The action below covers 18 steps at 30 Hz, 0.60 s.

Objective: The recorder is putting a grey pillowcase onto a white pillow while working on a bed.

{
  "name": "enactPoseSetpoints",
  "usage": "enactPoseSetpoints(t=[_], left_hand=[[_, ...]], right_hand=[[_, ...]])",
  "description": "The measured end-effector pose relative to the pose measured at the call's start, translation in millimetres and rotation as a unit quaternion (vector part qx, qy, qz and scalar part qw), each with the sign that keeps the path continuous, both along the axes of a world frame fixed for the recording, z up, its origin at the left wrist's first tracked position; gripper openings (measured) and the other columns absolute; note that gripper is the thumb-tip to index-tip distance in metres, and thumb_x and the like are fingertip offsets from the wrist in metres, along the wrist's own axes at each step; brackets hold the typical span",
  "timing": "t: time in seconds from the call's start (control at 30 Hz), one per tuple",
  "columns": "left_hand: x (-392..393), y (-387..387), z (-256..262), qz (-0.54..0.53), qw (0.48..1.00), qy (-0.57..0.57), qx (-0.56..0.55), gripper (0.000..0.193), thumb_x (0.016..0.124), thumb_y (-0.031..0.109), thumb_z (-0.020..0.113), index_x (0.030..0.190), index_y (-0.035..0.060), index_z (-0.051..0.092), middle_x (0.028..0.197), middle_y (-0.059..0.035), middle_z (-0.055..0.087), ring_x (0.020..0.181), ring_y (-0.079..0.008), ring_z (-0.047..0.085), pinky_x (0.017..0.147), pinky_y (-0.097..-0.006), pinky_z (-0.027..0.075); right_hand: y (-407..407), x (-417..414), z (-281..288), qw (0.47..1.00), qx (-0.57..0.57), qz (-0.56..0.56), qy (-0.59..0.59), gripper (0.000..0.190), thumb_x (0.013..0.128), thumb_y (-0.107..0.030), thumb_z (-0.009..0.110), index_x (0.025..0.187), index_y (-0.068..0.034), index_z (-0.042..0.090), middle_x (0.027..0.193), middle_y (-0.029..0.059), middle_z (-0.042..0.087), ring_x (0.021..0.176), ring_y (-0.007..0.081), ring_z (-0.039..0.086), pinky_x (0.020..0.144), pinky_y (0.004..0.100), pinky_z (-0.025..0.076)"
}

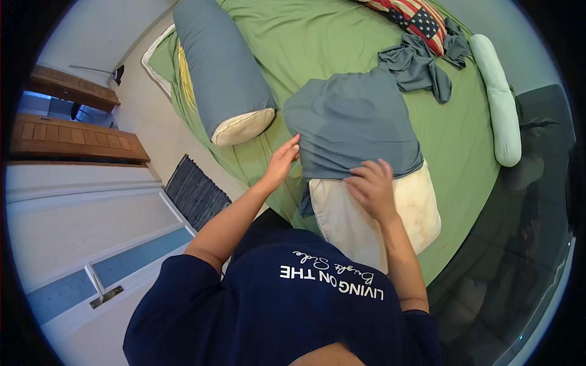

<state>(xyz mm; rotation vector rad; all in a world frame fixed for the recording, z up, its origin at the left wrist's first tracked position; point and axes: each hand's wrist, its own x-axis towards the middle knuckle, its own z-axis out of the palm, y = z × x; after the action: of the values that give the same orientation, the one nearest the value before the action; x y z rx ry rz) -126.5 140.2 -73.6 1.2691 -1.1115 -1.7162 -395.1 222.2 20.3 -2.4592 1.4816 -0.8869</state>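
Note:
A cream pillow (416,206) with faint stains lies before me, its far part inside a blue-grey pillowcase (352,123). At the case's left edge is my left hand (282,162), fingers bent; whether it pinches the fabric is unclear. My right hand (373,187), slightly blurred, touches or hovers at the open hem, over the bare pillow; its grip cannot be made out. To the left lies a large bolster (224,64) in a blue-grey cover, its cream end showing. A crumpled blue-grey cloth (414,61) lies beyond the pillow.
Green sheeting (458,151) covers the bed. A flag-patterned pillow (419,20) lies at its far side, and a pale green bolster (499,100) along the right edge. A dark glossy surface stands at right. On the left are a woven rug (197,192), wooden doors and a white door.

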Motion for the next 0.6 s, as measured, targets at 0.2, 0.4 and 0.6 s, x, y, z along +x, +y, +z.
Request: enactPoseSetpoints(t=[0.2,0.4,0.6], left_hand=[[-8,-10,25,-0.058,0.994,0.076,-0.058,0.048,0.099,0.016,0.052,0.145,0.0105,0.043,0.132,0.0025,0.054,0.099,-0.0053,0.053,0.096,-0.0274,0.044],[-5,2,20,-0.131,0.983,0.092,-0.084,0.06,0.097,0.008,0.051,0.152,0.0099,0.027,0.155,-0.0082,0.031,0.14,-0.0232,0.032,0.112,-0.0367,0.03],[-5,51,5,-0.12,0.976,0.097,-0.156,0.071,0.09,0.004,0.061,0.149,0.007,0.023,0.151,-0.015,0.032,0.14,-0.0272,0.031,0.114,-0.0413,0.028]], right_hand=[[-11,54,-12,0.998,-0.012,-0.03,0.051,0.019,0.074,-0.02,0.075,0.092,-0.017,0.07,0.1,-0.0013,0.063,0.108,0.0211,0.056,0.105,0.0509,0.031],[-8,56,8,0.994,0.082,0.022,0.068,0.006,0.077,-0.017,0.073,0.077,-0.013,0.068,0.075,-0.0001,0.063,0.086,0.0194,0.058,0.104,0.0507,0.032],[0,41,34,0.991,0.137,-0.008,0.001,0.009,0.08,-0.018,0.071,0.078,-0.01,0.07,0.077,0.0037,0.065,0.083,0.023,0.059,0.098,0.0456,0.035]])
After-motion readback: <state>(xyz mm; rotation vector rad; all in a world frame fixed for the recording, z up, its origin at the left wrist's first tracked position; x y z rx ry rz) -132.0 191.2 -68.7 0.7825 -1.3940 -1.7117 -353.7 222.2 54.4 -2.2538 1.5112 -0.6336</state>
